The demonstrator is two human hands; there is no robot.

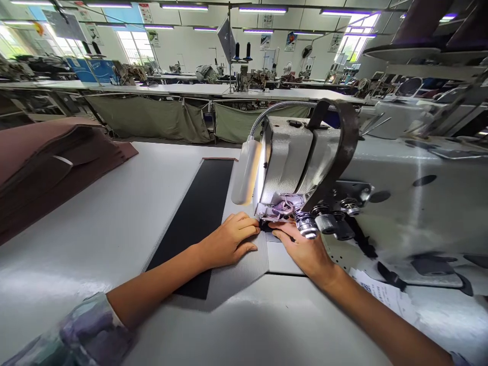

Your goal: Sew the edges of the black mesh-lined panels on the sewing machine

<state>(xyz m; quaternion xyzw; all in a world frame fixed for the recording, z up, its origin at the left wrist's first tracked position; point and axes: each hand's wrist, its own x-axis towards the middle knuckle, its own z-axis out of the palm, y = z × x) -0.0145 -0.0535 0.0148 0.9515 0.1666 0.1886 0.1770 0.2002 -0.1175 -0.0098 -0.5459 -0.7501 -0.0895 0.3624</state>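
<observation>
Right under the needle area, the fingers of the left hand (229,241) lie flat and close together on the grey fabric strip (244,267), pinning it down rather than gripping. Fingers of the right hand (305,249) are stretched out on the same strip just beside them, tips at the presser foot — partly hidden by shiny knobs (307,223). Above sits the sewing machine (381,173) with its lamp (246,173). Black strip (198,213) runs away across the bench (95,244); brown fabric stack (46,162) sits far left.
</observation>
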